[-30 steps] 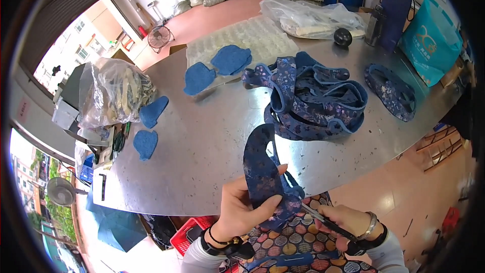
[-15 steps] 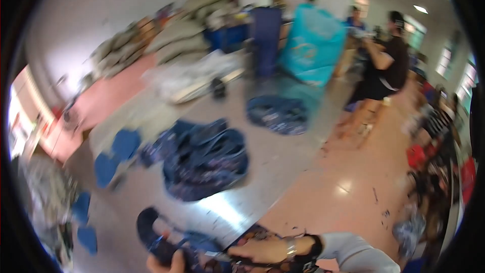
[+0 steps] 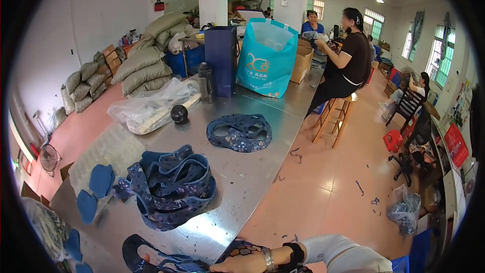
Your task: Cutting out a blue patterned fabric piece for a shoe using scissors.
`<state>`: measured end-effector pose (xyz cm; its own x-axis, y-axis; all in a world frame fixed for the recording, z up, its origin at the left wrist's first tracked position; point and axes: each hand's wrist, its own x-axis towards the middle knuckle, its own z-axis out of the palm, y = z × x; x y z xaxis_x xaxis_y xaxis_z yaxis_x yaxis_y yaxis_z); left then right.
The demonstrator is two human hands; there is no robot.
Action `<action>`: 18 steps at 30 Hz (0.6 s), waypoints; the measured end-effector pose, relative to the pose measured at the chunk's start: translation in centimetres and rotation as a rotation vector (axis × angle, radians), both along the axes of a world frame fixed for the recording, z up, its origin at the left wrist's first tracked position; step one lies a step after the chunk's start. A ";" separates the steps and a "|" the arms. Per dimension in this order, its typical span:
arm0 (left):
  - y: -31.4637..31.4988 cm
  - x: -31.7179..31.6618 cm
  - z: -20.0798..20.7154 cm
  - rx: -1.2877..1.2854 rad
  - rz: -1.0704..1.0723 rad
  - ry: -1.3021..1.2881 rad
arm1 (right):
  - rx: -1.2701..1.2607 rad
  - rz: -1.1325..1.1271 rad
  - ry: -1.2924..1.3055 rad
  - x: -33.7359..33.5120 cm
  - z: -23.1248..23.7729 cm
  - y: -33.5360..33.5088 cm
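At the lower edge, a looped strip of dark blue floral fabric (image 3: pixel 136 245) is in my left hand (image 3: pixel 146 258). Only a fingertip of that hand shows against the cloth. My right hand (image 3: pixel 235 265) is beside the other end of the strip; its fingers are cut off by the frame. A metal bracelet and a black band circle that wrist. Just beyond lies a thick coil of the same floral strip (image 3: pixel 174 189) on the metal table (image 3: pixel 242 172). Farther off rests a smaller flat coil (image 3: pixel 240 132).
Blue oval pads (image 3: pixel 102 180) lie at the left. A black ball (image 3: pixel 179 114), a dark bottle (image 3: pixel 205 83), a plastic bag (image 3: pixel 146 106), a navy paper bag (image 3: pixel 220 60) and a turquoise bag (image 3: pixel 268 55) stand farther back. A co-worker (image 3: pixel 353 53) sits beyond the table's right edge.
The view has turned and steadied, so the table and its coils sit farther left and lower. My left hand, mostly visible before, is nearly out of the picture at the lower edge.
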<state>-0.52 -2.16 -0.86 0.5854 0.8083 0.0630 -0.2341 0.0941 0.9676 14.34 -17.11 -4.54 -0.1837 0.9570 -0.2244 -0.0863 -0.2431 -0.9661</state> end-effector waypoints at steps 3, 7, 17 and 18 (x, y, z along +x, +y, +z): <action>-0.1 0.3 0.3 -0.035 -0.013 -0.009 | 0.033 -0.077 0.077 -0.2 -0.9 0.0; -0.4 0.6 1.1 -0.151 0.046 -0.023 | -0.114 -0.044 0.226 0.0 0.0 -0.1; 0.2 0.4 0.6 -0.217 -0.016 -0.055 | 0.103 -0.071 0.027 -0.1 -1.9 -0.2; 0.2 0.5 0.9 -0.216 -0.009 -0.055 | 0.104 -0.064 0.027 -0.1 -1.2 0.0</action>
<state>-0.05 -1.97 0.01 0.5935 0.8010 -0.0785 -0.2844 0.2999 0.9106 14.23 -17.09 -5.73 -0.1260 0.9849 -0.1187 -0.1252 -0.1345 -0.9830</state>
